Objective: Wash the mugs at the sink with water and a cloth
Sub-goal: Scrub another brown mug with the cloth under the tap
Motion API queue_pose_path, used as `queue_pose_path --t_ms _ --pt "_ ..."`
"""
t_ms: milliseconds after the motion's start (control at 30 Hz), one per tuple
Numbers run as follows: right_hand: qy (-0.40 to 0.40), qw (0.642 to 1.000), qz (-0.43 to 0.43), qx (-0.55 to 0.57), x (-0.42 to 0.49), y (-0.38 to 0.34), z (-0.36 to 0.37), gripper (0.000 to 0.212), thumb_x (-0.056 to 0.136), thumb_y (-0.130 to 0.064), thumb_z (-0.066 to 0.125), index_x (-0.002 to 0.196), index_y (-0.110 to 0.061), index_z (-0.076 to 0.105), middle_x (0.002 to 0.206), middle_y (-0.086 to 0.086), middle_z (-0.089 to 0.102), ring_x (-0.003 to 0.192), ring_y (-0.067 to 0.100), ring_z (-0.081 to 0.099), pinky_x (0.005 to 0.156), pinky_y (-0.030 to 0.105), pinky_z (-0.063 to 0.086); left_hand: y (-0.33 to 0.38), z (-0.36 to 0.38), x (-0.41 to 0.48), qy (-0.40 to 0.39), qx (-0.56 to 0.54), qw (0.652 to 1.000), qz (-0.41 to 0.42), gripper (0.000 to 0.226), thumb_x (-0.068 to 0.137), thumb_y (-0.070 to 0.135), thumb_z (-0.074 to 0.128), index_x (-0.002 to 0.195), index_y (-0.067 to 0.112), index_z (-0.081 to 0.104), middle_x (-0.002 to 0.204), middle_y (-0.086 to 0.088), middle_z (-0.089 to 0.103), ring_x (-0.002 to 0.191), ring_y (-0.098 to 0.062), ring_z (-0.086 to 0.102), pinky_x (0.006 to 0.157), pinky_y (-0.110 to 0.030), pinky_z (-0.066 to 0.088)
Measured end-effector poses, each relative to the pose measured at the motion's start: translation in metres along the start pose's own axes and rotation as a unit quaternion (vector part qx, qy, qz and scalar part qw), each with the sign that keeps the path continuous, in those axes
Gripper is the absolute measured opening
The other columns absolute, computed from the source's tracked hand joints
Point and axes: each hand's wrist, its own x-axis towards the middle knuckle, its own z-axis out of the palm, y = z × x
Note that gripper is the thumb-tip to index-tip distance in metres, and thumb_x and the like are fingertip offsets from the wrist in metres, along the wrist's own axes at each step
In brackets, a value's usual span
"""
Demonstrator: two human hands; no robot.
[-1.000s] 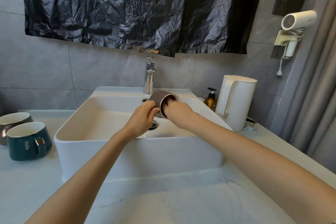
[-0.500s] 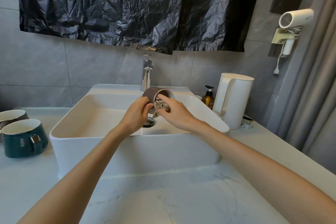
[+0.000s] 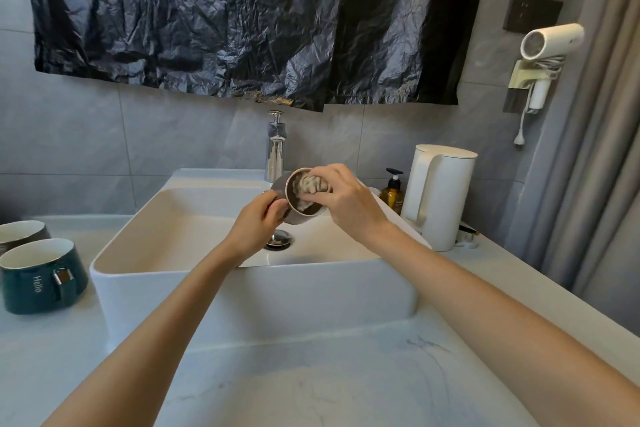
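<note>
Grey tiled wall (image 3: 104, 135), black plastic sheet (image 3: 225, 17), curtain (image 3: 606, 184) right

Only 2 arms of the person show. Left forearm (image 3: 166, 329) and right forearm (image 3: 485, 305) both bare, slim, smooth, skin uncovered up to the frame edge. Left hand (image 3: 254, 229) and right hand (image 3: 346, 204) bare too. Knuckles and tendons stand out on the right hand's back. Nails too small to judge. Upper arms out of frame.
</note>
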Motion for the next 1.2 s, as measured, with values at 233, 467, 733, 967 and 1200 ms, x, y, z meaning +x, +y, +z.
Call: queue_pose_path --t_ms 233,467,733,967,1200 --pt "-0.028 0.922 0.259 0.288 0.001 -0.030 0.004 0.046 0.077 0.002 0.061 0.110 -0.027 0.073 0.108 0.002 0.060 0.098 0.012 0.056 0.086 0.029 0.053 -0.002 -0.005 0.005 0.071 -0.036 0.991 -0.104 0.027 0.100 0.024 0.043 0.079 0.010 0.054 0.087 -0.011 0.059 0.088 -0.030 0.060 0.083 -0.046 0.056" --pt "0.034 0.951 0.227 0.207 0.008 -0.040 -0.010 0.047 0.083 -0.010 0.066 0.125 -0.030 0.059 0.129 0.003 0.040 0.106 0.015 0.052 0.087 0.025 0.052 0.007 -0.007 0.004 0.069 -0.151 0.970 -0.179 0.031 0.103 0.032 0.037 0.085 0.011 0.050 0.078 -0.002 0.047 0.062 -0.011 0.045 0.061 -0.020 0.048" --pt "-0.201 0.971 0.117 -0.047 0.035 -0.041 -0.010 0.031 0.089 -0.049 0.056 0.114 -0.030 0.058 0.114 0.000 0.063 0.100 0.027 0.059 0.066 0.034 0.039 0.018 -0.004 -0.003 0.000 -0.119 0.984 -0.129 0.032 0.103 0.030 0.039 0.078 0.017 0.054 0.075 0.003 0.053 0.068 -0.006 0.052 0.061 -0.018 0.049" --pt "-0.219 0.960 0.155 0.082 0.035 -0.031 -0.014 0.010 0.089 -0.041 0.061 0.084 -0.036 0.054 0.087 -0.001 0.062 0.084 0.026 0.058 0.061 0.032 0.040 0.016 -0.005 -0.003 0.015 -0.085 0.994 -0.069 0.035 0.100 0.034 0.045 0.071 0.018 0.053 0.068 0.004 0.051 0.060 -0.008 0.046 0.049 -0.021 0.038" --pt "-0.310 0.886 0.226 0.260 0.039 -0.014 -0.020 0.017 0.088 -0.035 0.067 0.090 -0.019 0.063 0.080 -0.004 0.063 0.069 0.009 0.059 0.052 0.021 0.046 0.017 -0.005 -0.005 -0.038 -0.089 0.993 -0.070 0.031 0.103 0.032 0.040 0.082 0.022 0.061 0.073 0.011 0.059 0.066 0.003 0.051 0.063 -0.015 0.040"
